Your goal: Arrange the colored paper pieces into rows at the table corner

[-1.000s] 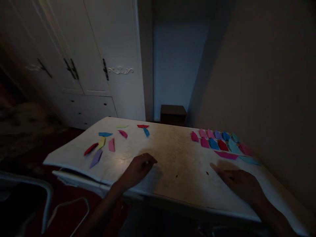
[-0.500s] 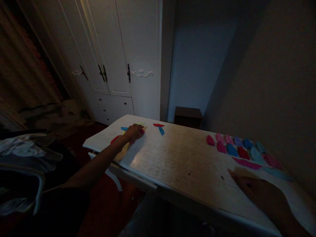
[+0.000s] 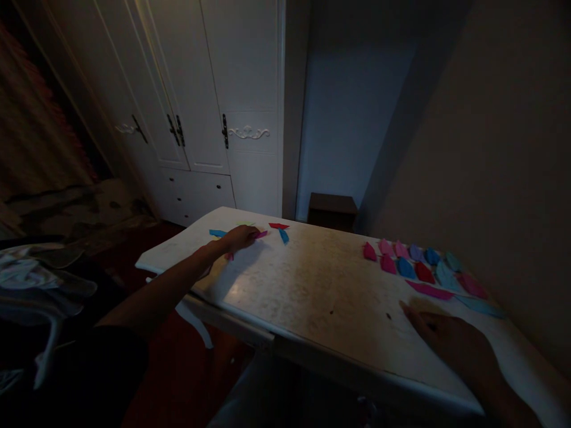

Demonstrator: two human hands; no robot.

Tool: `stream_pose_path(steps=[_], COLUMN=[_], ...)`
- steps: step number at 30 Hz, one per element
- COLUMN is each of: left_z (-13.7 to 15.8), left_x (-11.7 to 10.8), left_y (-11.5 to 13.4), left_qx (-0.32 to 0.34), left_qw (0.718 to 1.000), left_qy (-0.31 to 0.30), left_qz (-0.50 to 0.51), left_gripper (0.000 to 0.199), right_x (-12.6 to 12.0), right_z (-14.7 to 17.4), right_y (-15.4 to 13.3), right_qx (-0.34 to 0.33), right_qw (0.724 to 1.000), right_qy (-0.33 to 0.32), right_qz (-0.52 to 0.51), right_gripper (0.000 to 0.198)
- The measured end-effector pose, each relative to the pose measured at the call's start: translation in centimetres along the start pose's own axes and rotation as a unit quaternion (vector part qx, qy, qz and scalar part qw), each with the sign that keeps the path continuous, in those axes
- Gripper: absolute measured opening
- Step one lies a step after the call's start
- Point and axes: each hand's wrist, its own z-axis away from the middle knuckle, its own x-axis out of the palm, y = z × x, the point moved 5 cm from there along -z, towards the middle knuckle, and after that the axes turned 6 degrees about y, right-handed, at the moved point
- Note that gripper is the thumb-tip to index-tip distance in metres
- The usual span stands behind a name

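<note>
Over the far left of the table, my left hand is closed in a pinch on a magenta paper piece. Around it lie a blue piece, a pale green piece and a pink piece, partly covered by the arm. Just right of this hand a red piece and a blue strip sit close together. My right hand rests near the table's right side, one finger stretched out and nothing seen in it; its other fingers are partly hidden. Beyond it lies a long pink piece.
Two rows of small folded pieces in pink, blue, red and purple stand at the back right of the white table, by the wall. A long teal piece lies before them. Behind are a wardrobe and a brown cabinet.
My left hand has turned and the magenta piece now sticks out to the right of its fingertips. The whole view has shifted slightly; my right hand stays resting on the table.
</note>
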Motion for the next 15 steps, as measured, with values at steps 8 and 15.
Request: stream_pose_path(steps=[8,15], left_z=[-0.7,-0.3], left_x=[-0.9,0.2], left_y=[8.0,17.3], left_qx=[0.008,0.004], left_qw=[0.919,0.805], left_qy=[-0.036,-0.172], left_qz=[0.392,0.568], left_gripper=[0.04,0.039], right_x=[-0.9,-1.3], right_z=[0.1,0.3], right_y=[-1.4,-2.0], right_qx=[0.001,-0.018], right_qw=[0.999,1.0], right_qy=[-0.031,-0.007], right_qz=[0.007,0.001], right_gripper=[0.065,0.069])
